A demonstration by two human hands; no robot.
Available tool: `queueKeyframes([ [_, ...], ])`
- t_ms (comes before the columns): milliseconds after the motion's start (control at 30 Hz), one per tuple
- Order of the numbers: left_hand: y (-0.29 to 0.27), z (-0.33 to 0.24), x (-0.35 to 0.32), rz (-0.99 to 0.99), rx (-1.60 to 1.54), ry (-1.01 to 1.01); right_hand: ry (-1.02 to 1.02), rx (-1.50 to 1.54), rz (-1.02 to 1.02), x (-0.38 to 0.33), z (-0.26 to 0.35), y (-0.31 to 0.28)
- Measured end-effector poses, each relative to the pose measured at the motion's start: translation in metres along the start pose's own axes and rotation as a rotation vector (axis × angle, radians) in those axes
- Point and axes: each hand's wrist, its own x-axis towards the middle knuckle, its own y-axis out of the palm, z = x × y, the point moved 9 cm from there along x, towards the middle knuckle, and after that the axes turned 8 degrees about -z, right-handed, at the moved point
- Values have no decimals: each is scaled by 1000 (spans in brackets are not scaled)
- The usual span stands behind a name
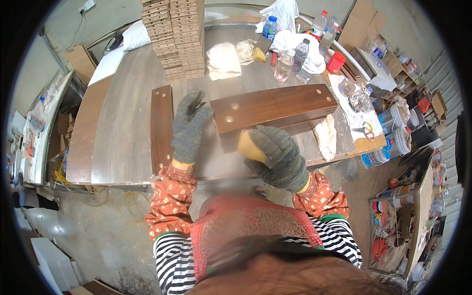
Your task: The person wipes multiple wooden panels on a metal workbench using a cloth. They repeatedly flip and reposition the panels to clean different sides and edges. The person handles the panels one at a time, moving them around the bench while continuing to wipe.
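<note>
My left hand (191, 129), in a grey knit glove, hovers over the table beside a narrow dark-brown wooden board (162, 123) with round holes near its ends. Its fingers are stretched out and hold nothing. My right hand (280, 157), in a matching glove, is closed around a yellow sponge (250, 146). The sponge is at the near edge of a stack of brown wooden boards (275, 105), whose top board has pale round holes at both ends. Whether the sponge touches the boards I cannot tell.
A tall stack of drilled strips (182, 44) stands at the back of the table (123, 113). White cloths (223, 60), plastic bottles (285, 66) and a red container (336, 62) are at the back right. A crumpled cloth (325, 137) lies by the boards, with scissors (368, 131) further right.
</note>
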Motion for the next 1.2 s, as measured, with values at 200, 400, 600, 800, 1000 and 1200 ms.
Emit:
queueKeyframes([
  [200, 29, 36, 2, 75, -138, -101, -135, 59, -109, 8, 10, 14],
  [400, 31, 39, 0, 54, -223, -116, -102, 22, -35, 19, 11, 43],
  [600, 30, 42, -3, 47, -254, -86, -69, 12, -20, 25, 13, 31],
  [800, 30, 44, -4, 31, -230, -102, -26, -21, -23, 28, 10, 41],
  [1000, 29, 40, -3, 41, -181, -64, 7, -125, 1, 28, -3, 21],
  [1200, 24, 39, -4, 45, -13, 8, -153, -193, -15, 34, 21, 32],
])
